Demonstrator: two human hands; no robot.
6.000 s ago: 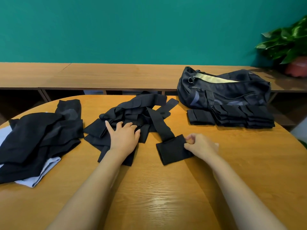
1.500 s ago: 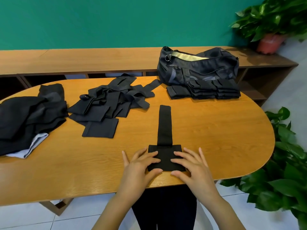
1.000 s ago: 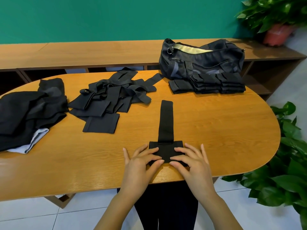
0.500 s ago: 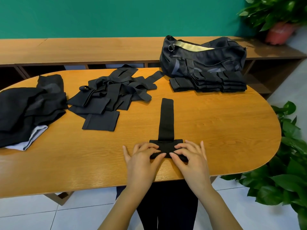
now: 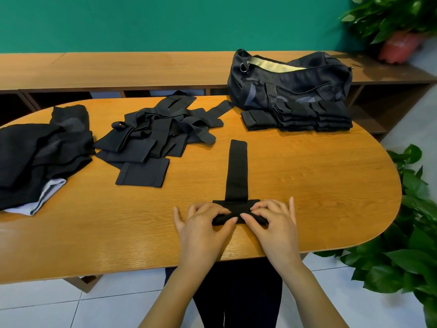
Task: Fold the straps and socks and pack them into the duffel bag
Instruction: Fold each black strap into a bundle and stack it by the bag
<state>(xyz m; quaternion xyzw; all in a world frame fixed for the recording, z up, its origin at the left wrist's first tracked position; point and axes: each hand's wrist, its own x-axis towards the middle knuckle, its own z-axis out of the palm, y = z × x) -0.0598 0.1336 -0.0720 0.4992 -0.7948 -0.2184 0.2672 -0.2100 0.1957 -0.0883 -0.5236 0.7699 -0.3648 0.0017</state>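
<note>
Now the wide near end of the strap (image 5: 237, 171), pressed flat under spread fingers a moment earlier, is seen rolled up from its near edge and pinched by the left hand (image 5: 203, 223) and right hand (image 5: 272, 221), fingers curled, at the near edge of the surface (image 5: 307, 174). Its narrow tail is laid straight toward the far side, so the fold is judged barely begun. Unfolded straps (image 5: 156, 133) and a dark pile (image 5: 40, 150) are left waiting at far left and a folded stack (image 5: 298, 117) is lined up before the open duffel bag (image 5: 290, 88) at far right, all well apart from the work.
</note>
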